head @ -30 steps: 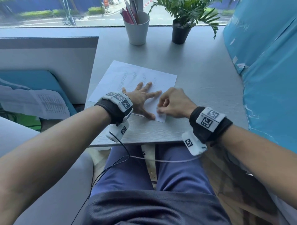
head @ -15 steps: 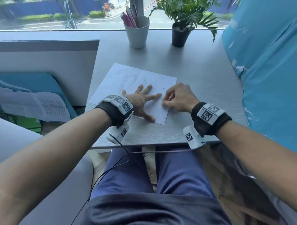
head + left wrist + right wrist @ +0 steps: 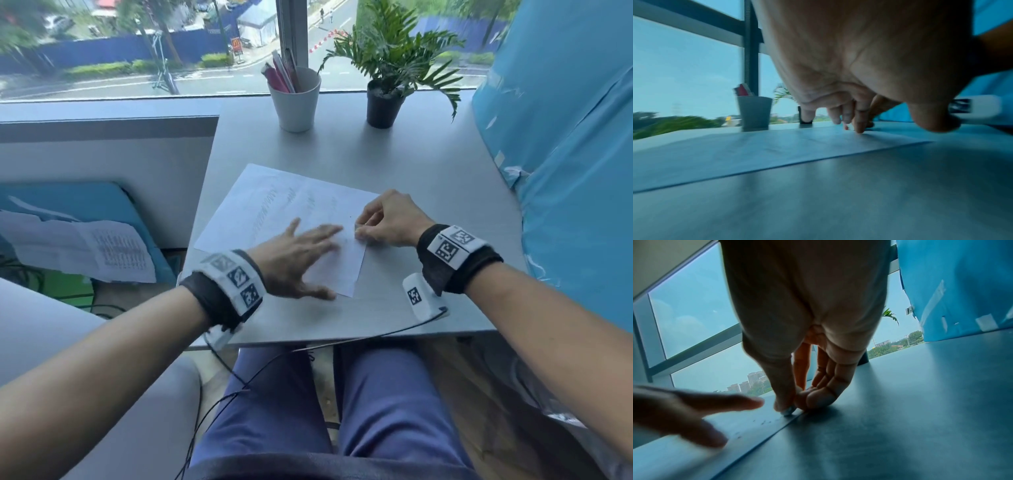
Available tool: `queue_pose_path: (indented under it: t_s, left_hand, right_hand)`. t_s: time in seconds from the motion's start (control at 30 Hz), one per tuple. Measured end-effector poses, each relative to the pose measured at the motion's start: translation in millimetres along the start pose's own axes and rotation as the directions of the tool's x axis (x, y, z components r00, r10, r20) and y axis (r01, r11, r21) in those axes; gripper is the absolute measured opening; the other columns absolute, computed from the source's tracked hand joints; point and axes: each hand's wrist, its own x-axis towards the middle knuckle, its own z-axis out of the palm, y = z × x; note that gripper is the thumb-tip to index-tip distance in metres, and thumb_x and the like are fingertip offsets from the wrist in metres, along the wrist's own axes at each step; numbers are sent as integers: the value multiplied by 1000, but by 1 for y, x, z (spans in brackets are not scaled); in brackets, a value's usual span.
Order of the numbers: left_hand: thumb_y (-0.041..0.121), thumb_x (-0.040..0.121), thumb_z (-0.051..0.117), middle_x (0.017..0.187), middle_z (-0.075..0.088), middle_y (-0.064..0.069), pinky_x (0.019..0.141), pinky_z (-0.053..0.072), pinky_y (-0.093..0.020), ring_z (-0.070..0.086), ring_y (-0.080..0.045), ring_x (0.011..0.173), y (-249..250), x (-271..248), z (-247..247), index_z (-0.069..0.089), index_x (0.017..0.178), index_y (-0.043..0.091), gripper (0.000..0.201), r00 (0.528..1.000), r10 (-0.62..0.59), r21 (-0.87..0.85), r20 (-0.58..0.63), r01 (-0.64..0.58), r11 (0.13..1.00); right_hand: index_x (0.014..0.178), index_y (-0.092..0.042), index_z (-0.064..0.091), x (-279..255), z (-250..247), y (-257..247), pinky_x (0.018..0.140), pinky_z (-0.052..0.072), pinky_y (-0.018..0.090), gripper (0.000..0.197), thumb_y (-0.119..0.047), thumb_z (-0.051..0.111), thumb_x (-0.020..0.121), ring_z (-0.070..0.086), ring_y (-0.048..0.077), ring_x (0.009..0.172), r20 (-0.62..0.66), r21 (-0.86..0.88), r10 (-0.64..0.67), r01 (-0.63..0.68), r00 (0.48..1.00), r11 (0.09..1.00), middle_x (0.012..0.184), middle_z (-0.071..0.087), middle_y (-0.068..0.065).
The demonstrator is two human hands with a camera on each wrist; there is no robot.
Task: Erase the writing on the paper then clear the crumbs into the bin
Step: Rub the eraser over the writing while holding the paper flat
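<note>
On the grey desk (image 3: 411, 164), head view: the paper (image 3: 274, 205) lay slantwise at the near edge, faint pencil lines left across its middle. Your left hand (image 3: 294, 263) lay flat on the near part of the sheet, fingers straight and spread; a second ago it sat lower and steadier, and now it was blurred and had slid toward the right edge. Your right hand (image 3: 387, 222) had moved up the sheet's right edge, thumb and forefinger pinched on a small eraser (image 3: 358, 228). A white cup (image 3: 298, 102) of pens and a potted plant (image 3: 385, 102) stood well apart at the window side. No bin in view.

Left wrist view: fingers (image 3: 859, 126) reached forward, tips down on the sheet; palm raised off it.

Right wrist view: thumb and fingertips closed on the eraser's pale tip, which touched the sheet at its edge. Dark crumbs (image 3: 764, 421) were strewn just beside it, near your left fingers (image 3: 715, 404).

Reading: rubbing seemed paused or shifting to a new patch; the left hand's sweep suggested re-bracing or brushing. Writing remained, so erasing looked unfinished; crumb clearing not yet begun.
</note>
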Motion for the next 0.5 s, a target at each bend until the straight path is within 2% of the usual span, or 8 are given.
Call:
queue_pose_path:
  t_s: [0.1, 0.2, 0.3, 0.37, 0.43, 0.5]
  left_hand:
    - [74, 87, 39, 166, -10, 5, 122, -6, -48, -9, -12, 152, 21, -8, 20, 7, 159, 22, 95, 958, 283, -26, 45, -282, 959]
    - [70, 92, 34, 164, -16, 11, 121, -10, -46, -18, -9, 150, 19, -7, 29, -3, 159, 29, 87, 943, 317, -40, 103, -314, 948]
    - [69, 95, 22, 162, -21, 15, 120, -15, -45, -24, -7, 148, -2, 2, 18, -8, 156, 38, 75, 959, 239, -28, 154, -237, 971]
    - [71, 92, 14, 160, -24, 13, 120, -14, -47, -25, -9, 147, -22, 11, 8, -11, 155, 41, 74, 975, 131, 12, 177, -135, 991]
    - [76, 86, 8, 159, -26, 11, 121, -11, -49, -22, -12, 148, -41, 20, -4, -14, 154, 40, 80, 984, -26, 33, 178, 20, 999]
    - [80, 82, 8, 161, -23, 7, 122, -9, -49, -16, -15, 151, -51, 25, -14, -14, 155, 32, 90, 980, -147, 51, 132, 142, 989]
  right_hand:
    - [85, -16, 79, 1, 0, 2, 55, 46, 3, 9, -17, 78, 76, 62, -2, 61, 12, -8, -8, 8, 1000, 1000, 71, 71, -4]
    - [88, -16, 79, -1, -1, 4, 67, 52, 9, 12, -15, 79, 76, 64, 0, 66, 29, -13, -13, 13, 999, 1000, 75, 73, -4]
    - [92, -12, 79, -2, -1, 6, 58, 47, 4, 16, -12, 79, 76, 64, 7, 65, 31, 10, -10, 10, 999, 1000, 74, 73, 0]
    - [93, -12, 79, -1, -2, 6, 56, 47, 5, 17, -13, 79, 76, 61, 6, 61, 43, 5, -2, 2, 999, 1000, 71, 70, -2]
    - [94, -12, 79, 0, -4, 5, 58, 50, 12, 17, -13, 80, 76, 60, 7, 60, 53, 1, 14, -14, 998, 1000, 70, 69, -2]
    - [93, -11, 79, -1, -3, 4, 58, 50, 11, 17, -11, 79, 77, 59, 6, 59, 52, -3, 15, -15, 999, 1000, 69, 69, -3]
